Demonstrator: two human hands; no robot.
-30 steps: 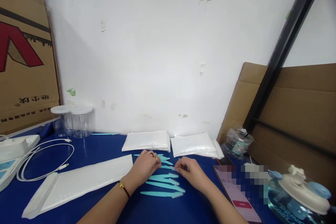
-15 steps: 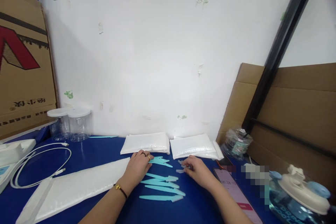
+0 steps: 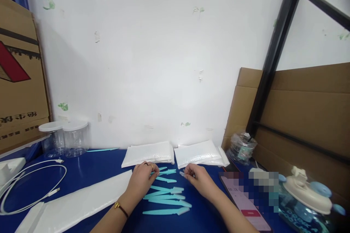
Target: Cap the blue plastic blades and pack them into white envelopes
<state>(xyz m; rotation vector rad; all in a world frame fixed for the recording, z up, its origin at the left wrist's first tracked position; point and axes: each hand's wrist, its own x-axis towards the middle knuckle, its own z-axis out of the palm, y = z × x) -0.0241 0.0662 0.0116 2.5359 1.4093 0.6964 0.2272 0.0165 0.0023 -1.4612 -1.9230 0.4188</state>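
Several turquoise eyebrow razors (image 3: 167, 202) lie in a loose column on the blue tabletop between my hands, blades pointing right. My left hand (image 3: 143, 180), with a ring and a bracelet, is closed at the handle ends of the upper razors (image 3: 168, 172); its fingertips are partly hidden. Opposite them, my right hand (image 3: 198, 178) pinches a small clear plastic piece (image 3: 182, 173), which looks like a blade cap. A long white padded mailer (image 3: 82, 202) lies slantwise to the left, beside my left forearm.
Folded white packets (image 3: 149, 153) and more packets (image 3: 199, 153) rest against the wall. Two lidded clear jars (image 3: 75, 140) and a white cable (image 3: 65, 178) are at left. On the right are a phone (image 3: 243, 200), a wrapped cup (image 3: 242, 149) and a blue bottle (image 3: 303, 204).
The upper razors, bunched together before, are now spread apart. The clear pieces by my right hand have been drawn into its fingers. The whole view has shifted slightly.
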